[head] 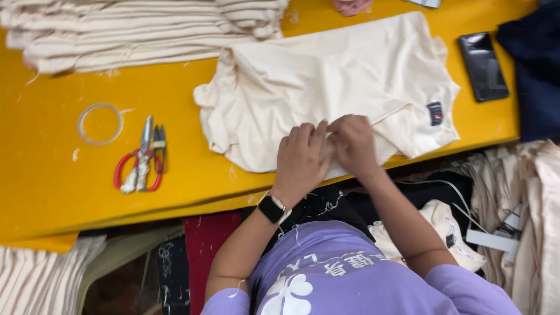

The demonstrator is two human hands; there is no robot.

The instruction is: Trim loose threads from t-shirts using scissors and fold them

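Both hands, left hand (300, 160) and right hand (352, 144), have their fingers pinched together on the cream garment's (332, 81) near edge, on the yellow surface (46, 192).

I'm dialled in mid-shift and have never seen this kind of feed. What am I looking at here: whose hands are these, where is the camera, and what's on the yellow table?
There is no machine: a person works with two bare hands. The single camera sits on their head and looks down, so the purple shirt at the bottom is their own.

The left hand, with a wrist watch, and the right hand meet at the near edge of a cream garment spread on the yellow table, pinching the cloth. What the fingers grip exactly is too small to tell.

Also on the table: red-handled scissors, a clear tape ring, a stack of folded cream cloth and a black phone.
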